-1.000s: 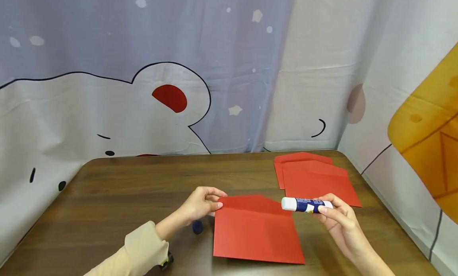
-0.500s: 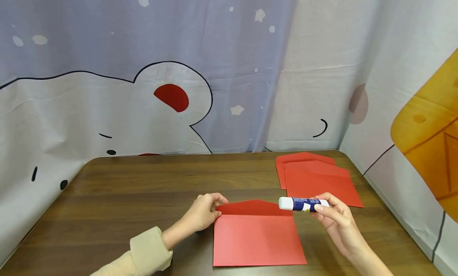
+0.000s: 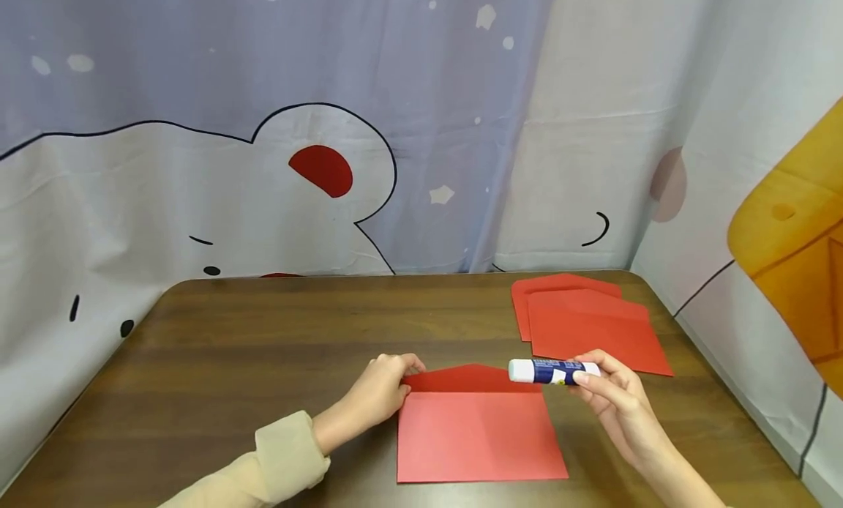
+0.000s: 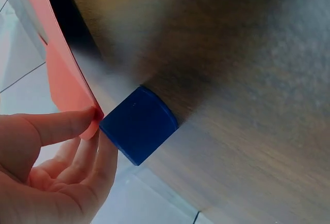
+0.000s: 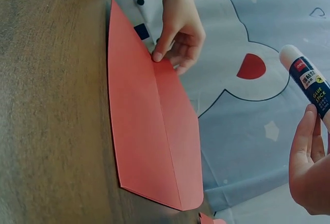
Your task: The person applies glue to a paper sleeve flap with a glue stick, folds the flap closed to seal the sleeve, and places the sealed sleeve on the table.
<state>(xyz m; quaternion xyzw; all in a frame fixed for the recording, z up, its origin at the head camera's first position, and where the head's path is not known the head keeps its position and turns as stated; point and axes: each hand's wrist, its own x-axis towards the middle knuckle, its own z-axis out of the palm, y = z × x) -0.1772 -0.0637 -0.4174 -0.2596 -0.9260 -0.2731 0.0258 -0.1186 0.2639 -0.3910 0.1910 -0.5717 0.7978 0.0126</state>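
A red envelope (image 3: 481, 438) lies in front of me with its pointed flap (image 3: 470, 378) unfolded at the far side. My left hand (image 3: 372, 391) pinches its left edge at the flap crease, thumb on the near face. In my right hand (image 3: 626, 405) is a glue stick (image 3: 549, 372), held level above the flap's right end with its white end pointing left. The glue stick does not touch the envelope. A dark blue cap (image 4: 139, 126) stands on the table just beside my left fingers in the left wrist view; in the head view my left hand hides it.
Two more red envelopes (image 3: 593, 329) overlap at the table's back right. The brown wooden table (image 3: 263, 332) ends at a printed curtain (image 3: 197, 178) behind and on the right.
My left hand has shifted its grip at the envelope's corner, and the envelope's front now looks lighter with the flap darker. The blue cap has gone out of sight behind the hand. The glue stick stays nearly still.
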